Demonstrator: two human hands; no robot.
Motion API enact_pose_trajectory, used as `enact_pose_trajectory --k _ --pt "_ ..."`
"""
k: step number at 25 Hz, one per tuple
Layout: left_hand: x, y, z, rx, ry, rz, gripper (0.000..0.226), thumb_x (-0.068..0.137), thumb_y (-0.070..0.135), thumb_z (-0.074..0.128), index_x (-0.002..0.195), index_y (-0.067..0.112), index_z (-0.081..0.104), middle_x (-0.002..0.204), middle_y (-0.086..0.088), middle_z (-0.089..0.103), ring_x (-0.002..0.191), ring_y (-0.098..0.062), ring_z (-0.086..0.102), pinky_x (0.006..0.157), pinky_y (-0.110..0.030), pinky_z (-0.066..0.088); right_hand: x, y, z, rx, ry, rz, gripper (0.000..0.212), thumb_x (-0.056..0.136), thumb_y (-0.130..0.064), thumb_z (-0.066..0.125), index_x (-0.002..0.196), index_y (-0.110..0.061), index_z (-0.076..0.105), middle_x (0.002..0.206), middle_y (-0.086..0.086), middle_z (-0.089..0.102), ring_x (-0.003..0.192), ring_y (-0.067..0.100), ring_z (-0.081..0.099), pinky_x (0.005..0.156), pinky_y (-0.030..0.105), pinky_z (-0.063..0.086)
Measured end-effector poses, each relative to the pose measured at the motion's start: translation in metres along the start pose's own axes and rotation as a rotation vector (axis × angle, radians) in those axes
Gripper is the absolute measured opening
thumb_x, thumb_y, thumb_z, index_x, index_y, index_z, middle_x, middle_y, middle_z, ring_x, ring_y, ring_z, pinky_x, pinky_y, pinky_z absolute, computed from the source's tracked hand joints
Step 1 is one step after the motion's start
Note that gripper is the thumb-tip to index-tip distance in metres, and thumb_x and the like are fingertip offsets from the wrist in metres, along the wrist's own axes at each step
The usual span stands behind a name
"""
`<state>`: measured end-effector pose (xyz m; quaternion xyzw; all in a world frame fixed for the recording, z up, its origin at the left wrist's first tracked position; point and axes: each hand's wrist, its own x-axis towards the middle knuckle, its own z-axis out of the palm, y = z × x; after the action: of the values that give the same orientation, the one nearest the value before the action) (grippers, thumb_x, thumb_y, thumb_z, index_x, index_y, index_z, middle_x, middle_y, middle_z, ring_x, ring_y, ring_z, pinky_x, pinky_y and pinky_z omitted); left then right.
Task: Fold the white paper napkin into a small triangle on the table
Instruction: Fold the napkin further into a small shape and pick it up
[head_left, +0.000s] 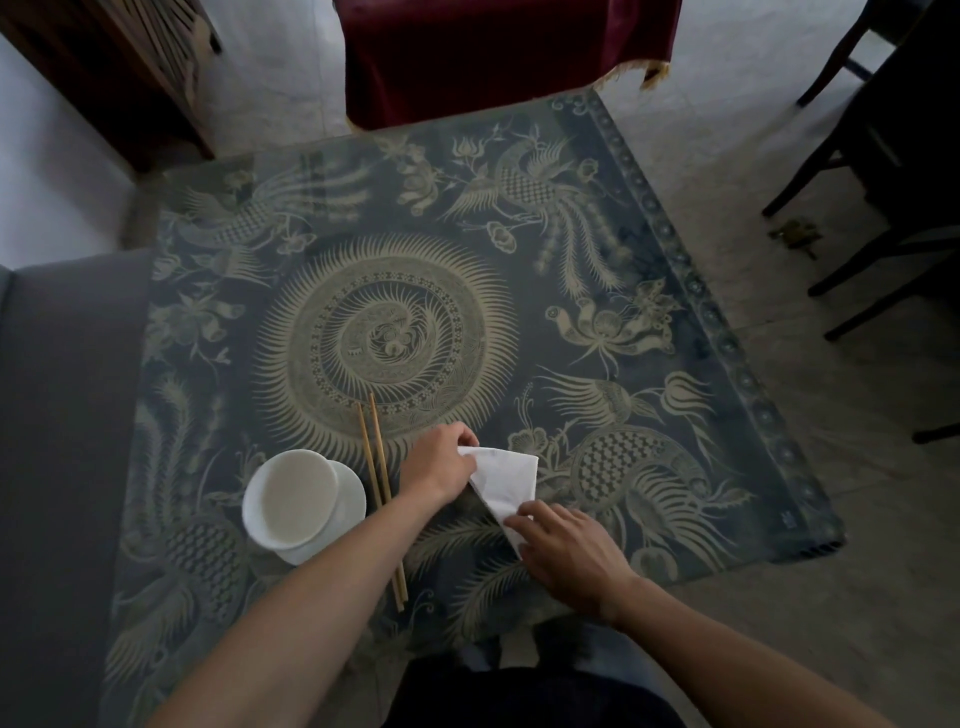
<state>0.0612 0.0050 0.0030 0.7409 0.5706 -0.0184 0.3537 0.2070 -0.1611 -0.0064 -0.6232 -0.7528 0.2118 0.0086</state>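
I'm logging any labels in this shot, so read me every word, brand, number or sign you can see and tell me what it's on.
No readable text anywhere.
Napkin: faint grey marks, too blurred to tell if print or creases.
Tablecloth: a small mark near its right corner, too small to read; the rest is bird and flower pattern.
Bowl, saucer, chopsticks: plain, no marks.

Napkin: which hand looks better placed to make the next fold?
Probably the left hand: it pinches the napkin's far corner, ready to carry it over. The right hand pins the near corner.
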Motion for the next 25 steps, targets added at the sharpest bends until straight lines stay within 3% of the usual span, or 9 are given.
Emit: enact_pose_trajectory --k 3,6,12,19,25 --pt "0.010 0.003 -0.008 0.092 0.022 0.080 0.013 0.086 0.012 0.061 0.092 0.022 0.066 0.096 0.002 0.060 0.089 -0.021 0.058 0.071 -0.032 0.045 0.014 -0.005 -0.004 0.009 0.036 -0.005 0.044 0.094 -0.033 0.047 0.136 -0.020 0.048 0.137 0.004 0.052 0.107 0.028 0.057 0.080 0.042 0.050" --pt "0.016 0.005 -0.014 0.180 0.009 0.181 0.012 0.089 0.013 0.060 0.093 0.021 0.066 0.097 0.002 0.059 0.090 -0.022 0.059 0.070 -0.035 0.048 0.024 -0.001 -0.008 -0.104 0.048 0.055 0.054 0.092 -0.037 0.051 0.141 -0.018 0.043 0.147 0.007 0.044 0.120 0.031 0.049 0.090 0.045 0.045" --pt "0.017 0.011 -0.014 0.180 0.063 0.314 0.011 0.090 0.014 0.059 0.092 0.023 0.066 0.097 0.005 0.060 0.085 -0.018 0.060 0.071 -0.039 0.052 0.031 0.002 -0.002 -0.144 -0.045 0.088 0.062 0.100 -0.045 0.035 0.152 -0.015 0.020 0.161 0.008 0.020 0.146 0.030 0.018 0.116 0.055 0.016" --pt "-0.002 0.004 -0.006 0.113 0.220 0.441 0.011 0.085 0.010 0.069 0.090 0.020 0.068 0.092 0.005 0.061 0.083 -0.013 0.056 0.066 -0.023 0.041 0.036 -0.010 -0.002 -0.128 -0.036 0.156 0.062 0.102 -0.036 0.033 0.154 -0.009 0.013 0.163 0.012 0.009 0.148 0.030 0.008 0.117 0.057 0.007" --pt "-0.027 -0.012 0.003 0.086 0.198 0.492 0.016 0.080 0.006 0.073 0.090 0.017 0.067 0.092 0.004 0.065 0.087 -0.017 0.061 0.074 -0.034 0.049 0.018 -0.009 0.001 -0.180 0.071 0.077 0.055 0.086 -0.029 0.067 0.133 -0.002 0.055 0.139 0.017 0.055 0.131 0.032 0.048 0.106 0.052 0.041"
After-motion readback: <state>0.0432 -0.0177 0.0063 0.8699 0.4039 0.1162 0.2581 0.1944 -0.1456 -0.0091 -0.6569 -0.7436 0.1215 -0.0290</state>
